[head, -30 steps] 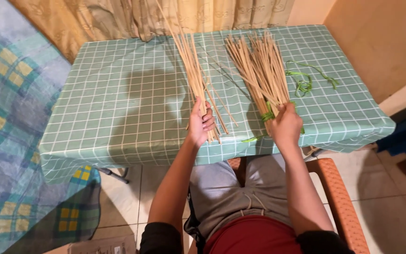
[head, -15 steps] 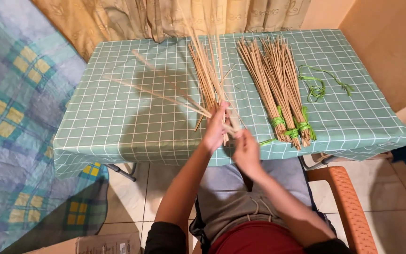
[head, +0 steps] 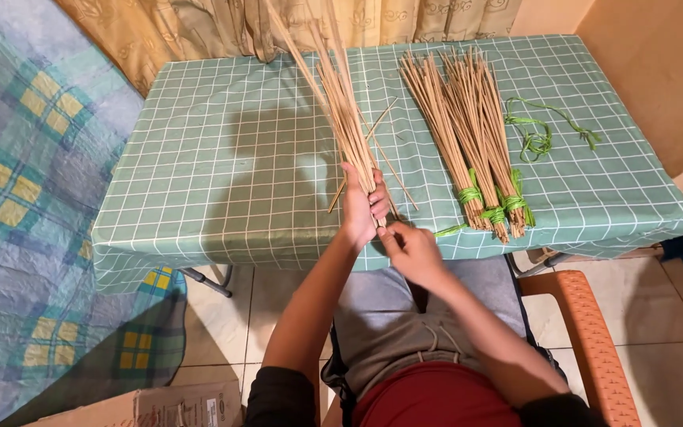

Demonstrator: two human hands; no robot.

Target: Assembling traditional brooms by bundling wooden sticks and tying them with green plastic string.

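My left hand (head: 361,207) grips the lower end of a bundle of thin tan sticks (head: 340,107) that fans up and away over the table. My right hand (head: 409,251) is at the table's front edge just below it, fingers pinched at the base of the bundle and holding a green string (head: 450,230). Two loose sticks (head: 385,162) lie crossed beside the bundle. To the right lie three stick bundles (head: 468,126), each tied near its base with green string (head: 493,207).
The table wears a green checked cloth (head: 223,158). Loose green strings (head: 543,134) lie at the right. A curtain (head: 199,24) hangs behind. A blue and yellow plaid bedspread (head: 25,198) is left; an orange chair (head: 586,332) is under me; a cardboard box (head: 160,407) is on the floor.
My right hand left the tied bundles and came over to the base of the bundle in my left hand. The scattered sticks on the left have been gathered into that bundle.
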